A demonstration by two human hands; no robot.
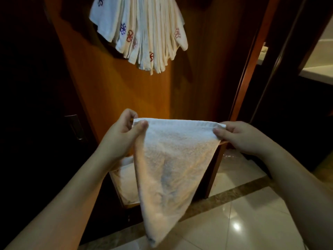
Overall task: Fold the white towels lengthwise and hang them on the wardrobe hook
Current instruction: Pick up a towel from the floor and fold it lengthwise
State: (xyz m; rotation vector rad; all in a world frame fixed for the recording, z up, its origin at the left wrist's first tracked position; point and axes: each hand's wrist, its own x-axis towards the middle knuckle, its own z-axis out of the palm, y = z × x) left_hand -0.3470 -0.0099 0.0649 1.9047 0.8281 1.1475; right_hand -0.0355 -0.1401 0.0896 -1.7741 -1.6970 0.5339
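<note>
Now, starting at nine o'clock, a dark wardrobe door [36, 105] fills the left edge, with a metal handle [75, 127] set into it. Just right of it, the person's left hand [120, 134] pinches one top corner of a white towel [173, 166], thumb pressed on the near face and fingers curled behind the hem. The towel hangs at the centre of the view, its top edge stretched flat between both hands and its body narrowing to a point at six o'clock. Behind it, low at about seven o'clock, an open wooden compartment [124, 179] holds more pale cloth; how many pieces cannot be told. At twelve o'clock, a thick bunch of hanging towels [144, 33] fans out against an orange-brown wood panel [111, 87]; several carry red or blue embroidered emblems. The hook itself is out of view. At three o'clock, the right hand [243, 136] pinches the towel's other top corner, thumb on the near side and fingers closed behind. Glossy pale floor tiles [252, 213] with a darker stone band lie at five o'clock. A bright white ledge [317, 71] shows at two o'clock.
</note>
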